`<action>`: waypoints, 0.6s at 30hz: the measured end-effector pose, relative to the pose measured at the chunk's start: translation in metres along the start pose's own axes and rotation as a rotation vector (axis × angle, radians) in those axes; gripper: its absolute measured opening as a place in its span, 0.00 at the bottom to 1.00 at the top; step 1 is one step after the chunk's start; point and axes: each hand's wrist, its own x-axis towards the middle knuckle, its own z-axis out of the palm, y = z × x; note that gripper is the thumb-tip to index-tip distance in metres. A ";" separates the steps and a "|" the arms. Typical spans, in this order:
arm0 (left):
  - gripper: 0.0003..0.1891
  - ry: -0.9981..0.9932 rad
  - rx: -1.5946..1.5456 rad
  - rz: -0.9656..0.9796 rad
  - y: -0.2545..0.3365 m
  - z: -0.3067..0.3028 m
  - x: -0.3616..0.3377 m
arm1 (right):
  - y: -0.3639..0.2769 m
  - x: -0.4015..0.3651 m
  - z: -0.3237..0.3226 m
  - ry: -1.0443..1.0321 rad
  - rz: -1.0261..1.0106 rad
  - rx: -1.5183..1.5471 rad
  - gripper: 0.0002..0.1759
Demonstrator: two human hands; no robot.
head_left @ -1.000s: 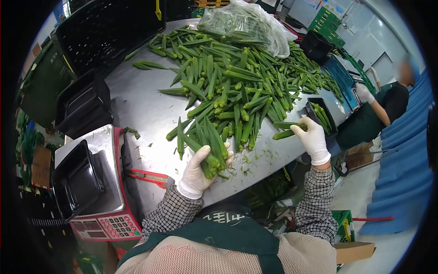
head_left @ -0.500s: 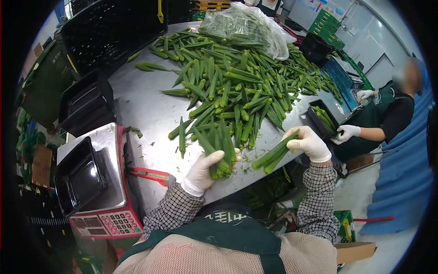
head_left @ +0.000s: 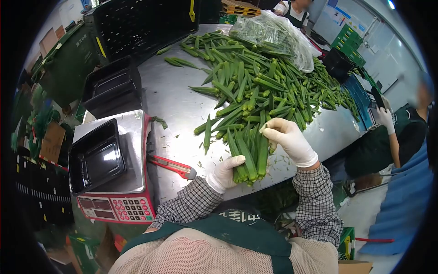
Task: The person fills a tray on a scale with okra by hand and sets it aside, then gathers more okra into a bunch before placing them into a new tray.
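My left hand [head_left: 223,173], in a white glove, is wrapped around a bunch of green okra [head_left: 247,160] at the near edge of the metal table [head_left: 169,123]. The pods' stem ends point toward me. My right hand [head_left: 290,142], also gloved, is pinched on an okra [head_left: 263,150] at the right side of this bunch, near its pointed end. Just beyond both hands spreads a large heap of loose okra [head_left: 255,86]. A red utility knife [head_left: 171,165] lies to the left of my left hand.
At left, a red digital scale [head_left: 133,211] bears a black plastic tray [head_left: 96,157]. Behind it stand stacked black trays [head_left: 112,89]. A clear plastic bag [head_left: 278,39] rests on the heap's far side. A co-worker [head_left: 406,132] stands at right, holding a dark object.
My right hand has moved left, bringing its okra against the bunch in my left hand. The view has shifted. The co-worker's hand has risen, and the filled tray is out of sight.
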 end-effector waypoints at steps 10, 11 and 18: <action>0.32 -0.033 -0.141 0.066 -0.003 -0.004 -0.003 | 0.022 -0.007 -0.008 -0.058 -0.109 0.261 0.11; 0.32 -0.051 -0.139 0.067 -0.002 -0.002 -0.003 | 0.023 -0.008 -0.005 -0.056 -0.107 0.267 0.11; 0.37 0.036 0.023 0.083 0.000 0.005 -0.003 | 0.026 -0.008 0.033 0.209 -0.116 0.170 0.08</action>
